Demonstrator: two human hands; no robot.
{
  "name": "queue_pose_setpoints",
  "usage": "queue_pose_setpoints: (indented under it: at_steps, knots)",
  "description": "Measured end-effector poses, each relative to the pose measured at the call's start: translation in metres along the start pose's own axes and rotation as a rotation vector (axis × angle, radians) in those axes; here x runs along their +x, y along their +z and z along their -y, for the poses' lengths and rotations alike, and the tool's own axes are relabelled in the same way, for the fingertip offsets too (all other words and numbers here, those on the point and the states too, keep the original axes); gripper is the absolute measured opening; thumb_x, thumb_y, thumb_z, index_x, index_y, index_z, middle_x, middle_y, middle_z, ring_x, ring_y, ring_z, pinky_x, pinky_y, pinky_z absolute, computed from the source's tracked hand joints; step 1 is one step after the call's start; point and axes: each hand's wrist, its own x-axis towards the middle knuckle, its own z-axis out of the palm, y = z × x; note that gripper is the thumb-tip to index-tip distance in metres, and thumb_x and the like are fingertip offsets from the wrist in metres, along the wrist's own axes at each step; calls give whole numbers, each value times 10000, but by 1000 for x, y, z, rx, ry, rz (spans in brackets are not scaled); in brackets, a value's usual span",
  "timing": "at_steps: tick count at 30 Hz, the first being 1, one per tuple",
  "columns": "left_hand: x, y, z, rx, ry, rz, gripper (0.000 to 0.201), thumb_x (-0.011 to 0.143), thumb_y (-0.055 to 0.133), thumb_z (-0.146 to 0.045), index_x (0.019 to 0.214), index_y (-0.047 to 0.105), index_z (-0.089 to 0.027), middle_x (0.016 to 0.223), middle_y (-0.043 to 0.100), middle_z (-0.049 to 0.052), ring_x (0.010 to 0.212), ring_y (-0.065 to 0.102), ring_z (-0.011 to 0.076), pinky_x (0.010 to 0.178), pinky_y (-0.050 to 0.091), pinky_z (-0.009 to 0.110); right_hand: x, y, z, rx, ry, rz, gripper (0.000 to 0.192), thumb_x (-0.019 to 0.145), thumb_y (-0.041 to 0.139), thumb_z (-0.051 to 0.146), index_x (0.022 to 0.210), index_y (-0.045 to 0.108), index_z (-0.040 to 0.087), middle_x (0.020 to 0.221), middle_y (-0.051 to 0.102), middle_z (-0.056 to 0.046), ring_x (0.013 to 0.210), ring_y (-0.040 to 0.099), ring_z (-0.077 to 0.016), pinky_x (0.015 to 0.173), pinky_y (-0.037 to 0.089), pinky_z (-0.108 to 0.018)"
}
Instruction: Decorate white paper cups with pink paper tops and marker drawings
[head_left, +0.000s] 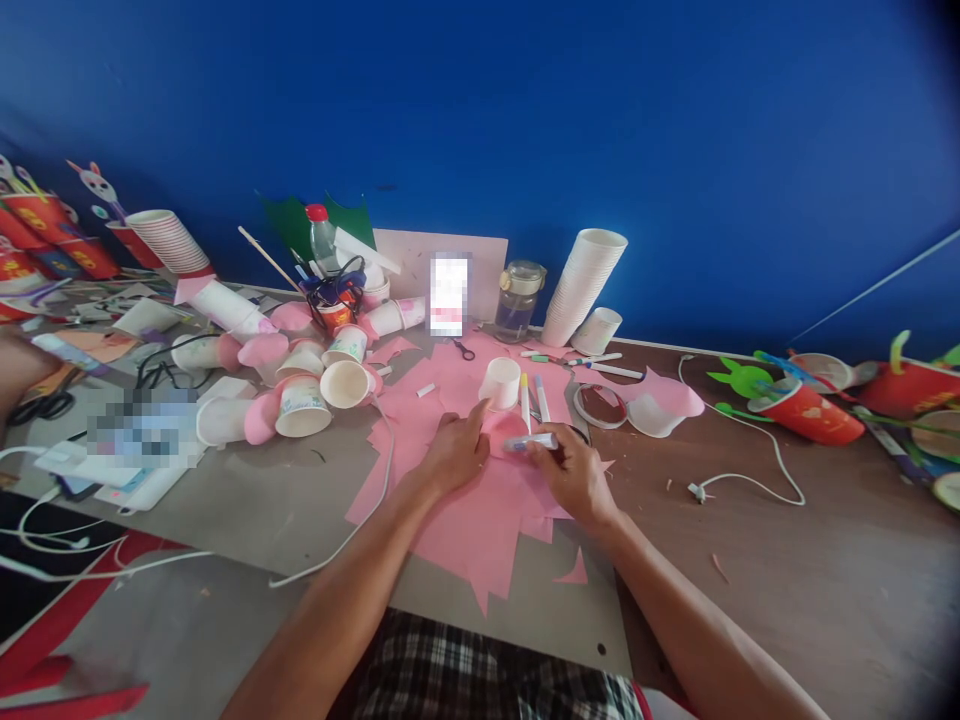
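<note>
My left hand presses its fingers on a small pink paper piece lying on a spread of pink paper sheets. Across that piece, my right hand holds a marker pen sideways. Just beyond it stands a white paper cup. Two more markers lie beside the cup.
Several paper cups with pink parts lie at left. A tall stack of white cups, a glass jar, scissors and a phone stand behind. A white cable and red decorated cups are at right.
</note>
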Motion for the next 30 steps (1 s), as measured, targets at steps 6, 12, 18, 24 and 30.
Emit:
queue_pose_setpoints:
  at_steps: [6,12,18,24,30]
  knots:
    - [0,0,0,49,2,41,557,870,334,-149,1426,300,-150,653,593,-42,617,560,162,900,393,363,-3,7,-2,-151,-155,65,188,888,520,334,956,621,192,692,680,-37,588,616,-166,557,432,-241]
    - [0,-2,-2,43,-2,90,569,871,323,-140,1437,281,-99,671,593,-25,640,560,172,927,385,373,1,0,-1,-269,-246,103,204,912,475,313,927,624,175,627,660,-31,547,600,-166,541,395,-240]
    - [-1,-7,-5,65,-8,116,571,861,315,-125,1428,291,-64,639,595,-9,648,560,196,934,374,401,2,-12,0,-304,-186,40,198,901,490,331,927,616,181,659,670,-31,551,590,-168,527,383,-245]
    - [0,-3,-3,101,15,124,603,841,327,-106,1439,257,-89,613,590,-25,607,547,187,905,379,378,-2,-1,7,-184,-176,47,195,897,497,336,959,605,186,663,661,-20,560,587,-153,553,408,-230]
    - [-1,-3,-2,89,17,128,585,856,333,-126,1433,252,-76,634,613,-21,632,561,184,925,371,376,-1,2,6,-262,-197,161,203,900,482,322,923,621,175,557,606,2,487,543,-143,514,354,-229]
